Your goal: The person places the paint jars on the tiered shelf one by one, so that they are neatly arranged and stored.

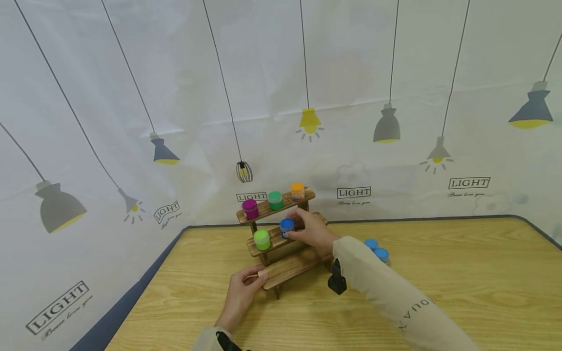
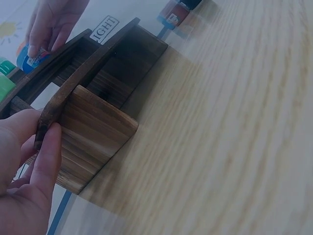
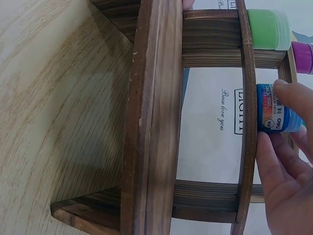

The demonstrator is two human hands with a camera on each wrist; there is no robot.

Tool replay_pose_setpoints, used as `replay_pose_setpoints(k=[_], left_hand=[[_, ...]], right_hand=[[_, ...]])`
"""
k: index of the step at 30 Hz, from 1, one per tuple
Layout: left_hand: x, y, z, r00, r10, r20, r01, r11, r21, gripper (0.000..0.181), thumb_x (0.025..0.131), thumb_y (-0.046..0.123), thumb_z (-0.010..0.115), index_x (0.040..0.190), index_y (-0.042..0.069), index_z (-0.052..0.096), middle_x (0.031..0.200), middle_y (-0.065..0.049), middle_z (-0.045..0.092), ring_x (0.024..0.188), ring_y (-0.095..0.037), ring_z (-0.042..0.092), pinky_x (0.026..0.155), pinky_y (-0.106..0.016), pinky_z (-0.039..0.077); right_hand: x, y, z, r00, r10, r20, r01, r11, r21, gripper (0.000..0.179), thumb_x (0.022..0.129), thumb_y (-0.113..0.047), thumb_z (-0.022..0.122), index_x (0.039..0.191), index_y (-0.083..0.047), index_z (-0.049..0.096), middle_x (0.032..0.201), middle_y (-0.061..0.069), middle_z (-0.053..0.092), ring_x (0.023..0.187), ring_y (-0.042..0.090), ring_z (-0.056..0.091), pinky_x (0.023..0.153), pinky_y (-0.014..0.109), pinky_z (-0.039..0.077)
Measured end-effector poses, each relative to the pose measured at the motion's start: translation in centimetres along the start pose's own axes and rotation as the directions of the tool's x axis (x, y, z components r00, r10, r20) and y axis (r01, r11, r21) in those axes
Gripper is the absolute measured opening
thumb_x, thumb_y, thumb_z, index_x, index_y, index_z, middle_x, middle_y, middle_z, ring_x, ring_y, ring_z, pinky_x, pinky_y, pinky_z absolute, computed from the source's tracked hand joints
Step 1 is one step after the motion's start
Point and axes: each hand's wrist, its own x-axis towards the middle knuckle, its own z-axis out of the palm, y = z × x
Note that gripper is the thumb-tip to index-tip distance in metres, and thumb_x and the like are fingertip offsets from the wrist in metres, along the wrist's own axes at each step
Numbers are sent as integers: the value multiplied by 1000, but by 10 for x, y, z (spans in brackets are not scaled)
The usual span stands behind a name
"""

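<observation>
A three-tier wooden stand (image 1: 291, 265) is set on the table. My right hand (image 1: 313, 230) pinches a small dark blue paint jar (image 3: 271, 108) between thumb and fingers, right at the middle tier. Beside it on that tier sits a light green jar (image 1: 262, 240). The top tier bears a purple jar (image 1: 250, 209), a green jar (image 1: 275, 200) and an orange jar (image 1: 297, 191). With thumb and fingers my left hand (image 1: 245, 287) grips the left end of the bottom tier board (image 2: 73, 93).
Two blue-lidded jars (image 1: 381, 254) stand on the wooden table (image 1: 461, 273) to the right, partly behind the right sleeve (image 1: 386, 287). Behind the table hangs a white backdrop (image 1: 417, 161) printed with lamps.
</observation>
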Motion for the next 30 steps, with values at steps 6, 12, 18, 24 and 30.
replay_pose_setpoints(k=[6, 12, 18, 24, 30], left_hand=[[-1, 1, 0, 1000, -2, 2, 2, 1000, 2, 36, 82, 13, 64, 111, -8, 57, 113, -21, 55, 86, -19, 59, 65, -21, 48], [-1, 1, 0, 1000, 4, 6, -4, 1000, 10, 36, 82, 13, 63, 111, -8, 57, 114, -21, 55, 87, -21, 59, 66, -21, 49], [0, -1, -1, 1000, -4, 8, 4, 1000, 1, 37, 83, 14, 63, 112, -8, 57, 115, -21, 54, 87, -22, 59, 65, -23, 49], [0, -1, -1, 1000, -9, 3, 9, 1000, 4, 37, 82, 14, 64, 112, -8, 57, 115, -21, 54, 87, -20, 59, 65, -22, 49], [1, -2, -1, 1000, -23, 6, 23, 1000, -13, 37, 82, 14, 64, 112, -7, 57, 116, -21, 54, 87, -19, 58, 65, -23, 49]], right_hand=[[5, 15, 2, 1000, -8, -4, 8, 1000, -3, 35, 81, -9, 65, 110, -1, 48, 102, 14, 56, 95, 25, 55, 79, 34, 47], [3, 16, -2, 1000, 0, 13, 0, 1000, -9, 43, 80, -11, 66, 116, -2, 47, 105, 13, 57, 98, 24, 55, 80, 33, 47], [-1, 11, -11, 999, -8, 43, 11, 998, -58, 48, 80, -9, 66, 123, -3, 44, 115, 15, 54, 103, 26, 53, 83, 35, 45], [-7, 13, -21, 998, -12, 67, 17, 997, -71, 45, 81, -10, 64, 122, -2, 45, 118, 18, 50, 104, 29, 51, 84, 38, 44], [-24, 13, -37, 997, -41, 63, 53, 980, -190, 40, 83, -13, 62, 118, 3, 49, 112, 17, 54, 99, 29, 52, 81, 38, 45]])
